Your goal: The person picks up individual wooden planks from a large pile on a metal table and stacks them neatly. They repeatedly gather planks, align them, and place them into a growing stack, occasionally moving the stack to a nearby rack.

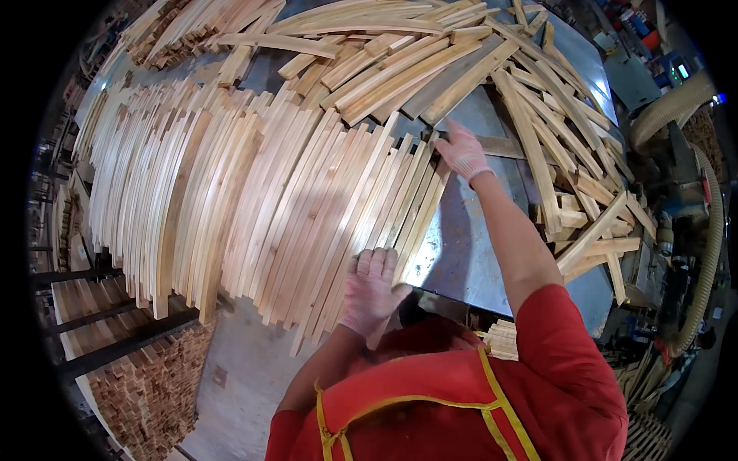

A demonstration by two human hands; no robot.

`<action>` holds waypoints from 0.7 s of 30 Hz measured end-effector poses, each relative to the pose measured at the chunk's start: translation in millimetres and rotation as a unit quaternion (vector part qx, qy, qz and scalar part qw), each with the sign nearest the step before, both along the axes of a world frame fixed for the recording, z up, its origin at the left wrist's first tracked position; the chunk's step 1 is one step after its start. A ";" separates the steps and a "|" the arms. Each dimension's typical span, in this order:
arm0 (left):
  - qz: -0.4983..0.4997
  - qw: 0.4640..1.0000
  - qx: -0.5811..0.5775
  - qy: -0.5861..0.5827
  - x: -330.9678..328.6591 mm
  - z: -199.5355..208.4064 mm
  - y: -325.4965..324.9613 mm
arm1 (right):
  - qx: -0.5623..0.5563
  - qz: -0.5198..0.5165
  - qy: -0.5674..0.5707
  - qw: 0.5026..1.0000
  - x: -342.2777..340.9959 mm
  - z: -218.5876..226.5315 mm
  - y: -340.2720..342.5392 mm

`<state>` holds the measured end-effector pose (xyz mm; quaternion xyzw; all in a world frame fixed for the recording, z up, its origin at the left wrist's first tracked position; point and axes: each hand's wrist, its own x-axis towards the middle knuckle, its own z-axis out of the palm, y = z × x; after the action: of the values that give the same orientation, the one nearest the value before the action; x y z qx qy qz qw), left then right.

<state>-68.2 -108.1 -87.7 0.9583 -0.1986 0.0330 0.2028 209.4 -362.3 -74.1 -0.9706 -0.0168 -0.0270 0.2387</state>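
Both my hands wear pale pinkish work gloves. Side by side on the metal table lies a long row of narrow wooden strips. My left hand rests flat over the near ends at the row's right side, its fingers stretched and its thumb out to the right. At the far end of the rightmost strips, my right hand touches the wood, with thumb and fingers apart. Neither hand is closed around a strip.
Loose wooden pieces are heaped across the table's far side, and more lie crisscrossed to the right. A stack of strips stands at lower left beside dark bars. A ribbed hose hangs at far right.
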 end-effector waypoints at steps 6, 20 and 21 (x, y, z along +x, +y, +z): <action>0.154 0.965 0.125 0.172 54.7 8.9 -17.6 | 0.342 -0.047 0.004 0.939 -2.3 27.4 -34.1; 0.306 0.898 0.249 0.193 103.8 59.2 140.0 | 0.311 -0.191 0.214 0.906 -268.5 -29.7 -128.4; 0.314 0.896 0.239 0.202 92.3 51.2 153.5 | 0.376 -0.143 0.202 0.893 -303.8 -42.4 -110.8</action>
<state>24.1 45.4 -36.5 0.9764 0.1559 -0.1482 -0.0174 -94.4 -473.1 -116.6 -0.7845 0.1826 0.1319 0.5778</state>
